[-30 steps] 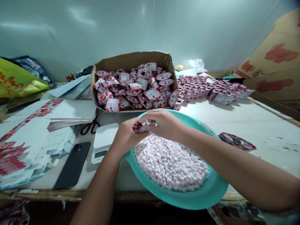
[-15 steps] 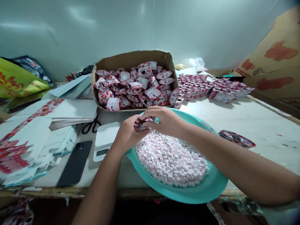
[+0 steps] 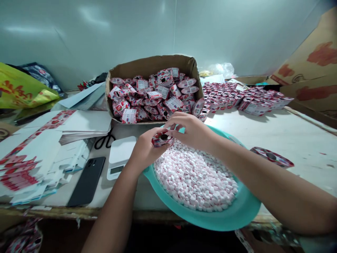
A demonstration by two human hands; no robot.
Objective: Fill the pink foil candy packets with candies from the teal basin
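Observation:
My left hand [image 3: 144, 149] grips a small red-and-white printed packet [image 3: 162, 139] above the far rim of a teal basin [image 3: 226, 219]. My right hand [image 3: 191, 130] pinches the top of that same packet with its fingertips. The basin holds a heap of small pink and white candies [image 3: 196, 177]. Behind the hands stands a cardboard box [image 3: 151, 66] piled with several similar packets.
A white kitchen scale [image 3: 119, 156], a black phone [image 3: 86, 181] and black scissors [image 3: 104, 140] lie left of the basin. Flat printed cartons [image 3: 34, 151] are stacked at the left. More packets [image 3: 244, 98] cover the table at the back right; one flat packet [image 3: 272, 157] lies right of the basin.
Both hands with the packet lifted slightly; the candies seen in my right hand earlier are gone, and its fingers now pinch the packet's top.

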